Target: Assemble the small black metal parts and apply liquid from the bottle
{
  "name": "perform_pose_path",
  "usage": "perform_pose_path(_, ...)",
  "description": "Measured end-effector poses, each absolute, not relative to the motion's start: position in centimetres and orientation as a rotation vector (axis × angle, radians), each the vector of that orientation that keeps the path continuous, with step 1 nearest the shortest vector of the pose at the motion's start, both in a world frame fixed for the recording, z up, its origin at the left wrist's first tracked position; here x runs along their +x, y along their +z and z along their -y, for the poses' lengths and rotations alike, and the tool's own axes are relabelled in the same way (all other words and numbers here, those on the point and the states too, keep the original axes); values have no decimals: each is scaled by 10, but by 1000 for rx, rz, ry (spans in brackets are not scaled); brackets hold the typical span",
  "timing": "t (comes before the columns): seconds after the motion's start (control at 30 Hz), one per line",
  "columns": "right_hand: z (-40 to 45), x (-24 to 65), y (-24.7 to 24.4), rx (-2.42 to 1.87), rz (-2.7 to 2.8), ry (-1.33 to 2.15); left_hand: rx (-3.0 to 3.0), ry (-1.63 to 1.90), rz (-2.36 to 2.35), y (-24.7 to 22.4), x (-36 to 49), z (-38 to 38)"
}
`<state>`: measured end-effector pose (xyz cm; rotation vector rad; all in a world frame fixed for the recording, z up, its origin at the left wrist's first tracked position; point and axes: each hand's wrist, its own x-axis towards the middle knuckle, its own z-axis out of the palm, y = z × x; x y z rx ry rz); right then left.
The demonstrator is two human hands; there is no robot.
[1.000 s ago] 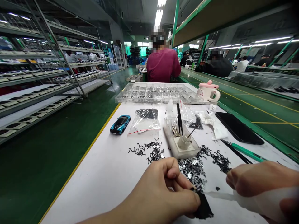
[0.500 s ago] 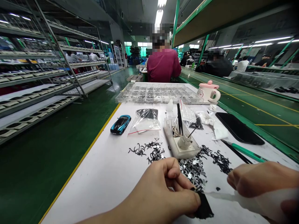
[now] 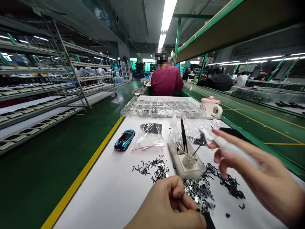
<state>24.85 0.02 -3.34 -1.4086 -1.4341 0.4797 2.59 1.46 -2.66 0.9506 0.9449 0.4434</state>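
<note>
My left hand (image 3: pixel 166 203), at the bottom middle, is closed with thumb and fingers pinching a flat black piece (image 3: pixel 209 220). The frame's lower edge cuts that piece off. To the right, my right hand (image 3: pixel 252 168) is raised over the table, its index finger stretched out and other fingers curled. A white tapered bottle (image 3: pixel 234 152), smeared by motion, lies in its grip. Just beyond my left hand is a pile of small shiny metal parts (image 3: pixel 199 192). Curved black bits (image 3: pixel 232 187) lie below my right hand, with more black bits (image 3: pixel 159 170) to the left.
A white holder (image 3: pixel 175 159) bears black tweezers (image 3: pixel 183 133) and a small jar (image 3: pixel 190 161). A blue toy car (image 3: pixel 125 140), a plastic bag (image 3: pixel 149 136) and a compartment box (image 3: pixel 162 108) stand farther off. A lidded mug (image 3: pixel 211 106) is back right; shelving (image 3: pixel 35 105) rises left.
My right hand has lifted and moved forward and left with the white bottle, its index finger now extended. My left hand keeps its pinch. The view has tilted up.
</note>
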Motion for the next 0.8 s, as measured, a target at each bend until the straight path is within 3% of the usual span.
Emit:
perform_pose_path(0.2, -8, 210, -25, -1438, 1422, 757, 893, 489, -813, -36, 24, -18)
perform_pose_path(0.7, -13, 236, -12, -1208, 1137, 594, 972, 473, -839, -23, 23, -15)
perform_pose_path(0.8, -3, 238, -10, -1144, 1078, 751, 936, 475, -822, -21, 23, -16)
